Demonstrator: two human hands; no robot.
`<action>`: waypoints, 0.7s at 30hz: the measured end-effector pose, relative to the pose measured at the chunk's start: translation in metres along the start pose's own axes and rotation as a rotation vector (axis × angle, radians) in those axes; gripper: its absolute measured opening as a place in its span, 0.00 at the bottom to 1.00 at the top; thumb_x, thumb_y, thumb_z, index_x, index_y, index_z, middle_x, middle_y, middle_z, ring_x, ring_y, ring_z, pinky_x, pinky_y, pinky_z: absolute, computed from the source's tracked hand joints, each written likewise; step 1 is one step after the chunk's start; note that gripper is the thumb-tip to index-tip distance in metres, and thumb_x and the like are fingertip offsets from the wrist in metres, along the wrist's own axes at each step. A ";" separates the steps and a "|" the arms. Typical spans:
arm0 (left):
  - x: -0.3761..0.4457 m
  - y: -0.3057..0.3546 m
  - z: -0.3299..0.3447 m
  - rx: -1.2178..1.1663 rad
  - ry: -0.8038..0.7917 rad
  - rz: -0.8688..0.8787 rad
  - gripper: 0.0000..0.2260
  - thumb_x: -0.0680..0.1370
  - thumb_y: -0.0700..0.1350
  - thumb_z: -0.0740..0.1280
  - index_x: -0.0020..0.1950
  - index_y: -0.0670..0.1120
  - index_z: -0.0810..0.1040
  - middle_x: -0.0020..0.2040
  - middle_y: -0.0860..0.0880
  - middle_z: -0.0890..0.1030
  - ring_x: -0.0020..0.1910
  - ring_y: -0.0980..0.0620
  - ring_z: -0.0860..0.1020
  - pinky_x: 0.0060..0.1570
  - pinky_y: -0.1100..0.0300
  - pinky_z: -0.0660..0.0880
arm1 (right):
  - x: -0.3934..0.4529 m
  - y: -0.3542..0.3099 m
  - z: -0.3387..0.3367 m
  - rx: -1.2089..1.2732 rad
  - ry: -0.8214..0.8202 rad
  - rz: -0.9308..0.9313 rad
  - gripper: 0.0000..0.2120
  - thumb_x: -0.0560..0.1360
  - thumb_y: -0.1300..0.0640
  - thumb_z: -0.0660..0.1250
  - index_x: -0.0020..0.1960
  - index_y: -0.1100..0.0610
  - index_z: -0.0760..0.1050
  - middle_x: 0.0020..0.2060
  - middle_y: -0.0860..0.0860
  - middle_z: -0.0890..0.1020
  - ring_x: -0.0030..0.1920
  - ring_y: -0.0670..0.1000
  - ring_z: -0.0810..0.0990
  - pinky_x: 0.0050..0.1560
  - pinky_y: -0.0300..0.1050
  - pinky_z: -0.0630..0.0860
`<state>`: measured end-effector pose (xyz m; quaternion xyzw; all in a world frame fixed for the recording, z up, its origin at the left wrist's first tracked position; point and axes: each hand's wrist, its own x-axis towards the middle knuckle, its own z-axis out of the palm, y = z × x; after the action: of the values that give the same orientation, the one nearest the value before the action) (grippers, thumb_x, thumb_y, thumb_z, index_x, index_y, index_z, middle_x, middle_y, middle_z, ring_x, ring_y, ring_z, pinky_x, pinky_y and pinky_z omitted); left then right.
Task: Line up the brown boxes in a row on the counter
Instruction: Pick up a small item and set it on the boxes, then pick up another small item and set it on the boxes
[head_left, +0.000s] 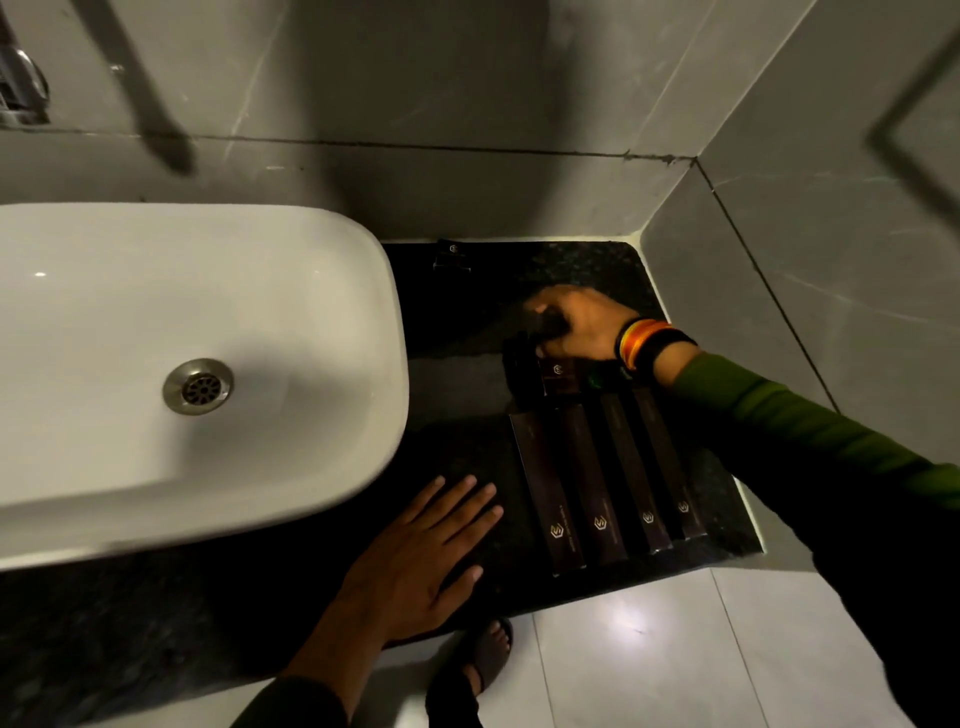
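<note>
Dim bathroom, black speckled counter (457, 332) right of a white basin (156, 364). Four long brown boxes (597, 483) lie flat side by side near the counter's front edge, long sides touching or nearly so, logo ends toward the person; the row looks roughly even at the near end. A shorter brown box (558, 376) sits just behind the row, its far end under the right hand (576, 322), whose fingers curl down over it; whether they pinch it or only press on top cannot be told in this light. Another small dark box (452, 257) stands well apart near the back wall. Left hand (426, 556) flat and spread on the counter beside the row, holding nothing. Handling judgement: thin card cartons, probably light and fairly stiff along their length, easily dented if squeezed on the broad faces. The polished stone looks slick, so they should slide readily with a push. Best hold: thumb and fingers across the narrow sides near mid-length, or a flat palm nudging an end to square it up. Risk: bumping a neighbour out of line.
</note>
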<state>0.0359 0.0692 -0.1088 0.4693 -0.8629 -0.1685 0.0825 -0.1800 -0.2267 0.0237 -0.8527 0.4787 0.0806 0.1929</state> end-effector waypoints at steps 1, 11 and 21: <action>0.000 0.000 0.000 0.001 0.001 -0.001 0.31 0.87 0.58 0.58 0.89 0.52 0.57 0.90 0.52 0.53 0.89 0.50 0.48 0.84 0.45 0.48 | 0.011 -0.003 -0.006 0.013 0.035 0.001 0.30 0.69 0.53 0.76 0.70 0.55 0.73 0.64 0.55 0.79 0.64 0.57 0.78 0.65 0.46 0.73; 0.000 0.000 -0.004 -0.001 0.020 0.010 0.32 0.86 0.56 0.61 0.89 0.51 0.57 0.90 0.51 0.54 0.89 0.49 0.48 0.84 0.45 0.48 | 0.132 -0.048 0.003 0.069 0.147 0.016 0.30 0.73 0.53 0.74 0.71 0.62 0.70 0.68 0.63 0.74 0.68 0.64 0.73 0.68 0.52 0.70; 0.000 0.001 -0.008 -0.001 0.003 0.017 0.32 0.86 0.56 0.61 0.89 0.50 0.57 0.90 0.50 0.54 0.89 0.49 0.48 0.84 0.44 0.48 | 0.133 -0.066 0.012 0.036 0.054 -0.007 0.27 0.67 0.59 0.77 0.65 0.56 0.75 0.64 0.59 0.80 0.64 0.62 0.78 0.62 0.52 0.75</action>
<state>0.0371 0.0680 -0.1010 0.4619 -0.8667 -0.1677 0.0856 -0.0531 -0.2954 -0.0139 -0.8525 0.4823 0.0482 0.1956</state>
